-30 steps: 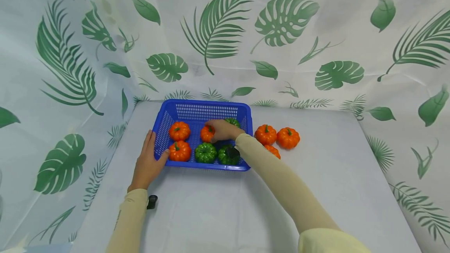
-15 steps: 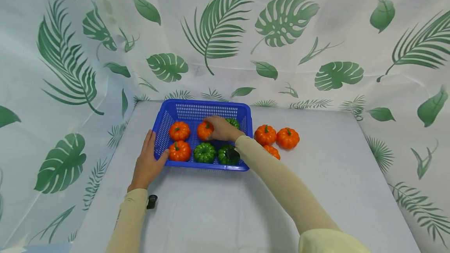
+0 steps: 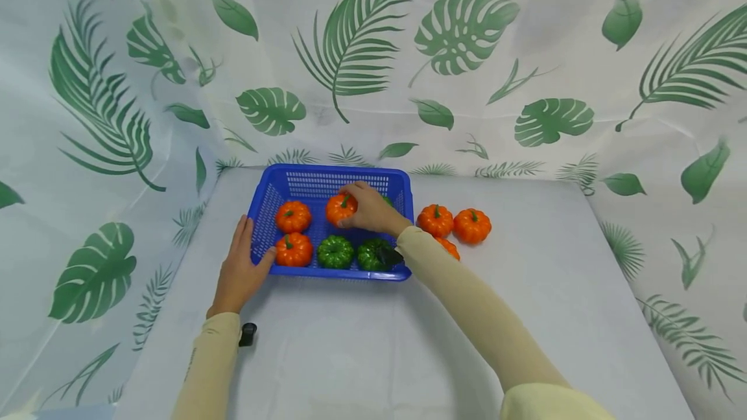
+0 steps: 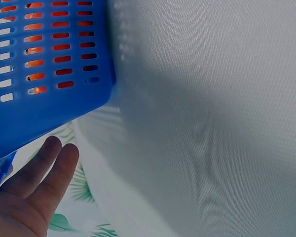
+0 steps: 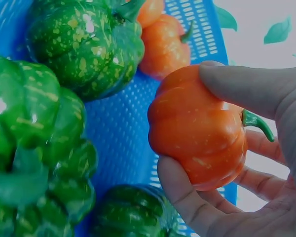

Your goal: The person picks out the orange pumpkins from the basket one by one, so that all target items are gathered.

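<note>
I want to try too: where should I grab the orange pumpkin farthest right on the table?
I'd probably grip the rightmost orange pumpkin by its plump sides, coming from above and the right: its stem points upward, and another orange pumpkin sits close on its left.

White leaf-printed sheeting [image 3: 478,93] behind and beside pale tabletop [image 3: 338,349].

Leaf-print sheeting [image 3: 385,76] around a white table [image 3: 332,342] forms a booth.

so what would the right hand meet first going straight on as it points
Probably the blue basket's back wall, though depth is unclear and the right hand might pass above it.
</note>
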Demonstrator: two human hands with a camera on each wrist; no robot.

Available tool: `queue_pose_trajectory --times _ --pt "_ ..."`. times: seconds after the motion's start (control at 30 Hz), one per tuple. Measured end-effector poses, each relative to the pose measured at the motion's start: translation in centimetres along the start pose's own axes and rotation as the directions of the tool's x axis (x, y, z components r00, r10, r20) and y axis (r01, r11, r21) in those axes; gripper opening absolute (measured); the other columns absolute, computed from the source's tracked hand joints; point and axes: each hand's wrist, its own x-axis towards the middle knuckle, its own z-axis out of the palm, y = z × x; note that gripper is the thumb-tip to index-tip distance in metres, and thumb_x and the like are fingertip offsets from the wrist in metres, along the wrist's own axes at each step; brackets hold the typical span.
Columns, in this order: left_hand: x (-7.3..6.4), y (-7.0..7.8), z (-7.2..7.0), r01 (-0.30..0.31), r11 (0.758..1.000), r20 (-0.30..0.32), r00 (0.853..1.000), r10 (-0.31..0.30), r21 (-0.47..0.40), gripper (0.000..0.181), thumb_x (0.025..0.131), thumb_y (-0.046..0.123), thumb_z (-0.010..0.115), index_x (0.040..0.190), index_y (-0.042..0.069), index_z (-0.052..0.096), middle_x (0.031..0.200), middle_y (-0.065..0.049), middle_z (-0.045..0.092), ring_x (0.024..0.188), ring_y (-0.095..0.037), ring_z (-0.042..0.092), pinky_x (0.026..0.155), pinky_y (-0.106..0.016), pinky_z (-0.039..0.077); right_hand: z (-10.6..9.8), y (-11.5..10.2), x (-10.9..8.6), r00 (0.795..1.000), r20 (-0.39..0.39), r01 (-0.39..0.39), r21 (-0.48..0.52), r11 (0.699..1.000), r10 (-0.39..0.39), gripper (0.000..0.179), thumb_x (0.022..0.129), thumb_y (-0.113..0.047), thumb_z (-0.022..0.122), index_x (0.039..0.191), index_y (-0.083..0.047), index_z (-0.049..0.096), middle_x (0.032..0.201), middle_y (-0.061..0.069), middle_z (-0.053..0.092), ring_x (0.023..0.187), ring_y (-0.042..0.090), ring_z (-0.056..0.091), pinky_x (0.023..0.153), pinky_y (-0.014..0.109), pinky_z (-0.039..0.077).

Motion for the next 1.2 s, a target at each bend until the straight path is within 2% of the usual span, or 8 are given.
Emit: queue_pose_trajectory --times 0.17,0.43,0.77,1.2 --pt "0.1 0.1 -0.2 0.013 1.0 0.016 1.0 -0.014 0.01 0.089 0.107 0.041 0.059 0.173 0.01 0.009 0.18 -0.007 0.0 0.158 -0.05 0.022 0.12 -0.07 0.026 -0.7 0.3 -1.1 0.999 -0.033 -0.012 0.042 0.999 0.013 0.07 0.088 -0.03 0.089 0.148 -0.008 0.06 0.144 0.014 0.053 0.123 0.032 0.055 0.104 0.049 0.055" --pt "0.0 0.1 -0.3 0.009 1.0 0.015 1.0 -0.009 0.001 0.088 0.107 0.041 0.06 0.173 0.009 0.01 0.181 -0.006 0.001 0.157 -0.05 0.023 0.12 -0.07 0.026 -1.9 1.0 -2.9 0.996 -0.09 -0.018 0.031 0.999 0.021 0.071 0.088 -0.034 0.089 0.148 -0.008 0.06 0.144 0.015 0.054 0.126 0.034 0.053 0.107 0.052 0.052" --pt "-0.1 0.3 -0.4 -0.006 1.0 -0.005 1.0 0.006 0.011 0.088 0.107 0.038 0.06 0.173 0.008 0.01 0.18 -0.009 0.002 0.156 -0.052 0.024 0.119 -0.07 0.027 -3.0 1.6 -5.7 0.981 -0.184 -0.047 0.06 0.997 0.057 0.072 0.087 -0.036 0.089 0.147 -0.008 0.06 0.143 0.016 0.052 0.124 0.036 0.054 0.106 0.055 0.053" --pt "-0.3 0.4 -0.1 -0.009 1.0 -0.001 1.0 0.009 0.015 0.088 0.107 0.039 0.059 0.173 0.007 0.009 0.18 -0.012 0.002 0.157 -0.051 0.021 0.121 -0.07 0.025 -4.9 1.8 -9.5 0.964 -0.233 -0.112 0.086 0.99 0.129 0.072 0.089 -0.039 0.087 0.148 -0.008 0.059 0.143 0.017 0.052 0.128 0.037 0.05 0.108 0.059 0.05"
